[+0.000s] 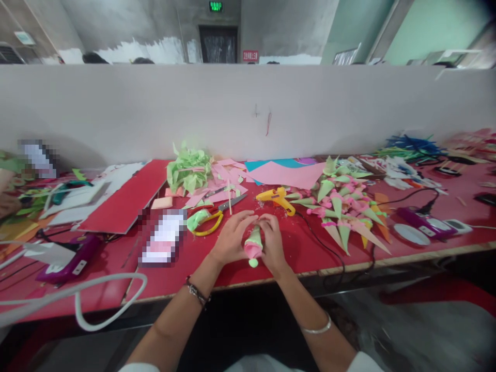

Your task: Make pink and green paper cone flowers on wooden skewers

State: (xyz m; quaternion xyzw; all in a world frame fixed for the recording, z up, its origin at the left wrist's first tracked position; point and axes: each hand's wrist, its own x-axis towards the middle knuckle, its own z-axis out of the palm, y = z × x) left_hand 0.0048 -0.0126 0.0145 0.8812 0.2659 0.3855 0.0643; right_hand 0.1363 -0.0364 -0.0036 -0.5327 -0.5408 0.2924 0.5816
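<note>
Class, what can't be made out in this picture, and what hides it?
All in the head view:
- Paper cone: parts of its sides, covered by the left hand and right hand.
- Phone near the left hand: screen contents, pixelated.
- Heads: mostly hidden behind the partition.
- Pink pieces, far right: blurred, cut off by the right edge.

Craft workshop, probably shared. Red tabletop (302, 258) carries glue gun (277, 199) at 1 o'clock, scissors (212, 225) at 11, heap of paper cones (338, 207) at 2, power strip (87, 253) at 10, paper offcuts (222, 173) at 12. Grey partition (155, 108) across 12, what look like tops of heads (95, 58) over it at 11. Beyond: rough patchy wall (287, 26), lit exit sign (216, 6) at 12
</note>
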